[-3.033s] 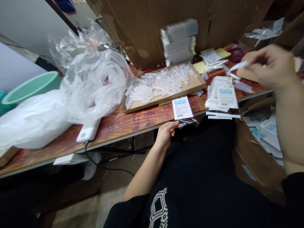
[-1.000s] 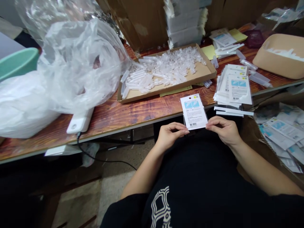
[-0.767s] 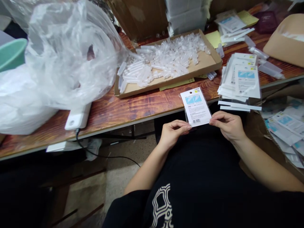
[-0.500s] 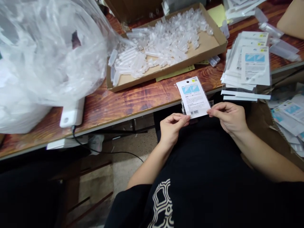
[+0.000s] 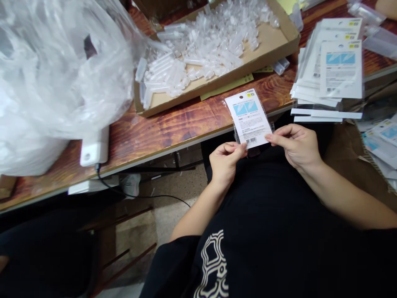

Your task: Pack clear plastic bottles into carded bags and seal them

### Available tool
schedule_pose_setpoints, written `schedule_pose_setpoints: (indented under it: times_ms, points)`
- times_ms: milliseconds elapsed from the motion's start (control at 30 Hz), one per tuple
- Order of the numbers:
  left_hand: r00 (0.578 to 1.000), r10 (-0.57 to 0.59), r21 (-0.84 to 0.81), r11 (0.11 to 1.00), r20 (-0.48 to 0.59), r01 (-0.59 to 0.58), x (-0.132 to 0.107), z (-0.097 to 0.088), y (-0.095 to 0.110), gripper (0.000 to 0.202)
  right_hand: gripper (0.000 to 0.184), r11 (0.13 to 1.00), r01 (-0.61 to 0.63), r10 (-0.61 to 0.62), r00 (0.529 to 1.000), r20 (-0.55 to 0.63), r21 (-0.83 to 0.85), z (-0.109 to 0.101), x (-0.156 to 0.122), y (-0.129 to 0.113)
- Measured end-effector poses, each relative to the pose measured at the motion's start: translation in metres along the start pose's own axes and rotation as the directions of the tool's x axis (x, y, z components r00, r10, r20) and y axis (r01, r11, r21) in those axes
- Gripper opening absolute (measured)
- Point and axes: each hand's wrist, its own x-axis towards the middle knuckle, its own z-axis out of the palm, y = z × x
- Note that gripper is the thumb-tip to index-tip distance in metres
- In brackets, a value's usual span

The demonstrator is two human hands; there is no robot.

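Observation:
A white printed card in a clear plastic bag (image 5: 248, 118), with two blue pictures and a barcode, is held just off the table's front edge. My left hand (image 5: 226, 161) pinches its lower left corner between thumb and fingers. At the lower right corner, my right hand (image 5: 294, 145) grips it the same way. What else the bag holds behind the card is hidden. To the right, a stack of similar bagged cards (image 5: 340, 70) lies on the table's edge.
A shallow cardboard tray (image 5: 263, 56) holds many clear plastic tubes and small pieces. A large clear plastic bag (image 5: 68, 74) fills the left of the wooden table (image 5: 173, 128). In front of it lies a white device (image 5: 95, 149) with a black cable. More cards (image 5: 383, 140) lie lower right.
The view has shifted slightly, so the tray and the stack of cards appear higher. Both hands keep their pinch on the bagged card, which stays at nearly the same tilt.

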Motion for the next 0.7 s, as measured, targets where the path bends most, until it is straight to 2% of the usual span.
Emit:
schedule_pose_setpoints:
  times_ms: [133, 200, 233, 267, 333, 367, 400, 433, 467, 567, 700]
  points:
    - [1.000, -0.012, -0.008, 1.000, -0.011, 0.012, 0.002, 0.002, 0.000, 0.054, 0.033, 0.986, 0.108, -0.106, 0.994, 0.020, -0.131, 0.000, -0.003, 0.001]
    - [1.000, -0.025, -0.008, 1.000, -0.008, 0.024, 0.002, 0.002, 0.001, 0.057, 0.028, 0.911, 0.282, -0.285, 0.958, 0.034, -0.302, -0.001, -0.006, -0.001]
    - [0.999, -0.032, -0.014, 0.999, -0.006, 0.032, 0.002, 0.002, 0.001, 0.058, 0.025, 0.818, 0.403, -0.418, 0.907, 0.058, -0.411, -0.002, -0.008, -0.003]
    - [0.999, -0.040, -0.023, 0.999, -0.002, 0.040, 0.003, 0.003, 0.002, 0.059, 0.022, 0.677, 0.526, -0.557, 0.824, 0.109, -0.516, -0.002, -0.010, -0.004]
    - [0.998, -0.057, -0.044, 0.997, 0.009, 0.058, 0.002, 0.003, 0.003, 0.059, 0.026, 0.307, 0.698, -0.751, 0.595, 0.286, -0.647, -0.002, -0.014, -0.005]
    - [0.998, -0.066, -0.053, 0.996, 0.017, 0.067, 0.002, 0.004, 0.004, 0.059, 0.030, 0.147, 0.737, -0.781, 0.496, 0.380, -0.660, -0.002, -0.015, -0.004]
    - [0.997, -0.075, -0.058, 0.995, 0.022, 0.076, 0.002, 0.004, 0.004, 0.059, 0.035, 0.042, 0.758, -0.780, 0.432, 0.453, -0.651, -0.001, -0.016, -0.001]
    - [0.996, -0.083, -0.060, 0.995, 0.025, 0.085, 0.001, 0.004, 0.005, 0.058, 0.041, -0.008, 0.771, -0.766, 0.405, 0.500, -0.637, 0.001, -0.016, 0.002]
    - [0.995, -0.091, -0.058, 0.994, 0.026, 0.093, 0.001, 0.005, 0.006, 0.058, 0.047, -0.016, 0.776, -0.749, 0.408, 0.522, -0.630, 0.002, -0.016, 0.006]
    - [0.993, -0.117, -0.050, 0.992, 0.029, 0.118, 0.000, 0.007, 0.009, 0.057, 0.059, 0.025, 0.736, -0.738, 0.470, 0.484, -0.677, 0.004, -0.013, 0.018]
    - [0.988, -0.150, -0.064, 0.986, 0.028, 0.152, -0.002, 0.008, 0.011, 0.057, 0.060, 0.038, 0.643, -0.775, 0.502, 0.383, -0.765, 0.001, -0.008, 0.024]
